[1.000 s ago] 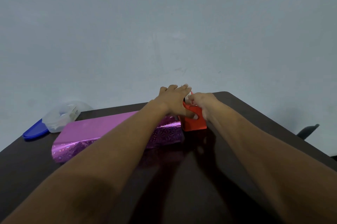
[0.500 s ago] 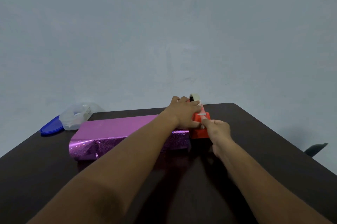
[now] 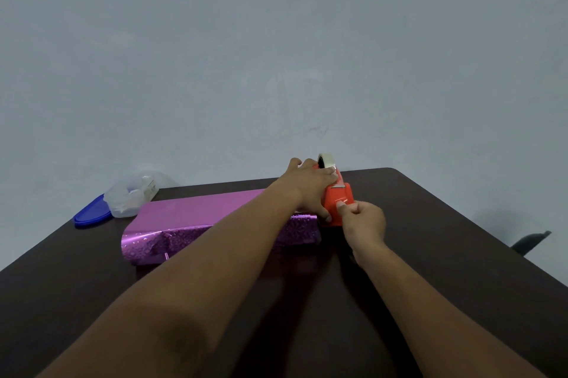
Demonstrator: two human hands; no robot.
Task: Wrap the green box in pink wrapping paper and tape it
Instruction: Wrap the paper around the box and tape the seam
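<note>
L hand point(image 3: 310, 188) lies palm-down over the red dispenser point(image 3: 338, 204), fingers wrapped across its top and thumb low on its near left side, steadying it. R hand point(image 3: 364, 224) is closed in a pinch just in front of the dispenser's near face, thumb and forefinger nipping what looks like the free end of clear tape point(image 3: 343, 201); the strip itself is too thin and glossy to trace. Tape roll point(image 3: 326, 160) shows above the L hand's fingers. Vs. 0.5 s ago: hand positions approx. unchanged, L still clamped on the dispenser, R pinch still at the near face with the wrist a little lower; vs. 1.0 s ago, R hand has come off the dispenser top toward the viewer.

Wrapped box point(image 3: 196, 224), in pink foil paper, lies flat on the dark bench point(image 3: 461, 254), long axis running L–R, its R end touching or just beside the dispenser and partly under the L forearm. Its L end shows creased, folded paper. Both hands sit at the box's R end, neither on it.

Far L of bench: clear plastic tub point(image 3: 132, 196) with blue lid point(image 3: 92, 213) just beside it. Grey wall point(image 3: 276, 54) behind.
</note>
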